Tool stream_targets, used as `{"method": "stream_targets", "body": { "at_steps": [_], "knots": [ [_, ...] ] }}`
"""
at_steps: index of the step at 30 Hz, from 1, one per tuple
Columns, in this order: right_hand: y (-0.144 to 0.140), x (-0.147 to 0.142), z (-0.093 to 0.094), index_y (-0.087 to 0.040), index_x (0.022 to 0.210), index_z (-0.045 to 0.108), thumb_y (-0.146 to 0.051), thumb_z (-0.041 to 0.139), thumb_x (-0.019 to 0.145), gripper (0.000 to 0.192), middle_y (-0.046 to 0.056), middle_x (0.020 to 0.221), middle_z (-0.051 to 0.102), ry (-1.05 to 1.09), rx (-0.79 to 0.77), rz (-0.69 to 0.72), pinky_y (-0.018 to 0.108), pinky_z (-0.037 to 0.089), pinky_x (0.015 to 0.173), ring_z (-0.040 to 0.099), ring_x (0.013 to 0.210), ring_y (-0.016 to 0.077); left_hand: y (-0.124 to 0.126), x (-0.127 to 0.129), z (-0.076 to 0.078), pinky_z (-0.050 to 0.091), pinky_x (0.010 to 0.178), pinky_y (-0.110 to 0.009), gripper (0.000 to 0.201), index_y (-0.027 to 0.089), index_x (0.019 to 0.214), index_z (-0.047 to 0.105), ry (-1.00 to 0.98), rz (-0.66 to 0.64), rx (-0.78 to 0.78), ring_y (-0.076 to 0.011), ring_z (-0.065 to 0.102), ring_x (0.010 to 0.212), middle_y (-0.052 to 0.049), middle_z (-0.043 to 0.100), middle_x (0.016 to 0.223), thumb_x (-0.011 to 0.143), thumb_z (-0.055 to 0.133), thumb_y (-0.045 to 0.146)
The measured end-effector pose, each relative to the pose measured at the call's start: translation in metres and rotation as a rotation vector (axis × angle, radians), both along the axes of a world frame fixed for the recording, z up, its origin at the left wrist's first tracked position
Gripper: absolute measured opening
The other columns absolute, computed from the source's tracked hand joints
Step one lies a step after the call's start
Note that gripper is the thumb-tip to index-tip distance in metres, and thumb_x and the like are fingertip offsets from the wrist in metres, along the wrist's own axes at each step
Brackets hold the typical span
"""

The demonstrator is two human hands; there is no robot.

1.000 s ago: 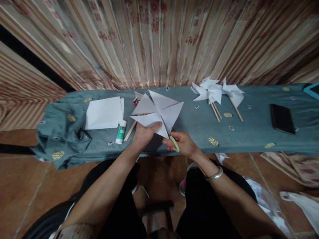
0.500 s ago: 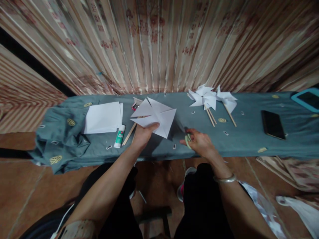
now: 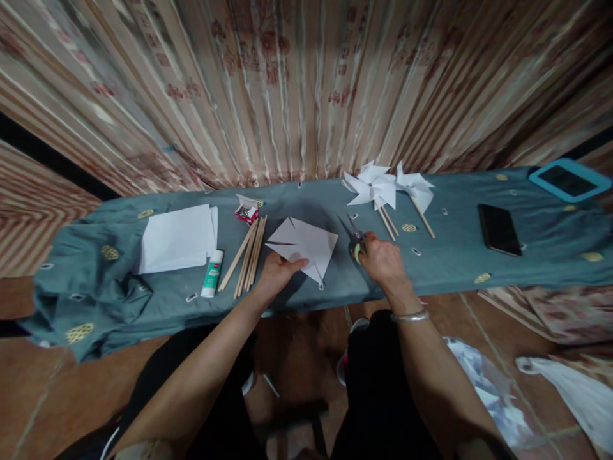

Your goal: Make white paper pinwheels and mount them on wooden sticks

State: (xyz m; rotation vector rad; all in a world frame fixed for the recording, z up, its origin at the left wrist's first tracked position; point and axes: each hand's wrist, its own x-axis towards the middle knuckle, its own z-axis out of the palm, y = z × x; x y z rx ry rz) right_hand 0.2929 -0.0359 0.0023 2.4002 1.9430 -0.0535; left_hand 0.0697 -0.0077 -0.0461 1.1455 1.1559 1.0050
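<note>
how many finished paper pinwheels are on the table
2, lying side by side at the far edge of the table, right of the scissors: left pinwheel, right pinwheel. Their blades overlap, so a third underneath can't be ruled out.

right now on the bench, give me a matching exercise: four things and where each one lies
Things:
1. glue stick
2. scissors
3. black phone
4. cut paper square

Places:
A. under the left hand
B. right of the finished pinwheels
C. at the right hand
D. just below the paper stack

Pairs: 1-D, 2-C, 3-B, 4-A
</note>
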Motion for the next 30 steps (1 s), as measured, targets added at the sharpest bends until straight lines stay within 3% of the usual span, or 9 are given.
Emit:
{"method": "stream_targets", "body": {
  "at_steps": [3, 5, 7, 9, 11, 14, 17, 23, 30],
  "knots": [
    [0.000, 0.002, 0.001, -0.006, 0.115, 0.058, -0.028, 0.054, 0.090, 0.033, 0.022, 0.091, 0.073, -0.004, -0.005, 0.008, 0.034, 0.050, 0.075, 0.072, 0.090, 0.0318, -0.008, -0.015, 0.007, 0.050, 0.098, -0.049, 0.071, 0.015, 0.125, 0.055, 0.087, 0.004, 0.086, -0.0307, 0.064, 0.110, -0.014, 0.066, 0.123, 0.061, 0.078, 0.036],
    [0.000, 0.002, 0.001, -0.006, 0.115, 0.058, -0.028, 0.053, 0.090, 0.033, 0.022, 0.090, 0.073, -0.007, -0.009, 0.011, 0.034, 0.050, 0.074, 0.072, 0.090, 0.0316, -0.014, -0.026, 0.012, 0.045, 0.105, -0.048, 0.080, 0.020, 0.139, 0.043, 0.262, 0.085, 0.275, -0.0306, 0.052, 0.129, -0.015, 0.049, 0.145, 0.068, 0.075, 0.034],
    [-0.001, 0.003, 0.001, -0.006, 0.116, 0.058, -0.025, 0.051, 0.090, 0.033, 0.022, 0.091, 0.073, -0.015, -0.016, 0.028, 0.035, 0.049, 0.074, 0.072, 0.090, 0.0318, -0.017, -0.035, 0.015, 0.032, 0.115, -0.050, 0.079, 0.020, 0.144, 0.038, 0.479, 0.108, 0.518, -0.0307, 0.036, 0.141, -0.015, 0.037, 0.154, 0.074, 0.072, 0.032],
    [-0.002, 0.004, 0.002, -0.006, 0.117, 0.059, -0.021, 0.050, 0.088, 0.033, 0.022, 0.091, 0.073, -0.030, -0.022, 0.057, 0.036, 0.049, 0.075, 0.071, 0.091, 0.0321, -0.019, -0.038, 0.016, 0.026, 0.118, -0.053, 0.065, 0.019, 0.140, 0.045, 0.646, 0.018, 0.704, -0.0306, 0.032, 0.143, -0.015, 0.042, 0.151, 0.080, 0.066, 0.030],
    [-0.002, 0.006, 0.002, -0.006, 0.114, 0.060, -0.019, 0.050, 0.087, 0.031, 0.022, 0.092, 0.073, -0.050, -0.032, 0.079, 0.037, 0.049, 0.077, 0.071, 0.092, 0.0329, -0.021, -0.033, 0.016, 0.031, 0.114, -0.054, 0.045, 0.020, 0.129, 0.057, 0.745, -0.142, 0.776, -0.0299, 0.041, 0.137, -0.012, 0.056, 0.139, 0.085, 0.060, 0.026],
    [-0.002, 0.004, 0.003, -0.008, 0.104, 0.064, -0.021, 0.050, 0.087, 0.026, 0.023, 0.094, 0.073, -0.067, -0.051, 0.075, 0.038, 0.048, 0.078, 0.070, 0.093, 0.0337, -0.026, -0.015, 0.015, 0.038, 0.110, -0.054, 0.034, 0.019, 0.120, 0.063, 0.803, -0.317, 0.739, -0.0291, 0.051, 0.128, -0.011, 0.065, 0.127, 0.087, 0.056, 0.020],
    [-0.003, -0.001, 0.006, -0.009, 0.101, 0.065, -0.026, 0.052, 0.088, 0.025, 0.023, 0.095, 0.073, -0.053, -0.062, 0.065, 0.037, 0.048, 0.077, 0.070, 0.093, 0.0333, -0.033, 0.007, 0.015, 0.044, 0.107, -0.047, 0.038, 0.018, 0.126, 0.060, 0.699, -0.412, 0.702, -0.0258, 0.056, 0.122, -0.013, 0.062, 0.130, 0.089, 0.050, 0.018],
    [-0.009, -0.010, 0.007, -0.010, 0.103, 0.064, -0.026, 0.053, 0.089, 0.024, 0.021, 0.094, 0.073, -0.019, -0.066, 0.075, 0.036, 0.049, 0.079, 0.071, 0.095, 0.0321, -0.041, 0.049, 0.009, 0.046, 0.107, -0.040, 0.045, 0.015, 0.134, 0.053, 0.409, -0.502, 0.584, -0.0228, 0.056, 0.125, -0.015, 0.057, 0.137, 0.089, 0.046, 0.016],
    [-0.013, 0.000, 0.004, -0.009, 0.114, 0.060, -0.032, 0.054, 0.091, 0.033, 0.022, 0.097, 0.073, 0.043, -0.046, 0.059, 0.038, 0.050, 0.079, 0.071, 0.095, 0.0336, -0.038, 0.087, -0.002, 0.042, 0.111, -0.044, 0.044, 0.013, 0.126, 0.058, 0.380, -0.448, 0.496, -0.0242, 0.056, 0.125, -0.015, 0.059, 0.135, 0.084, 0.047, 0.009]
  ]
}}
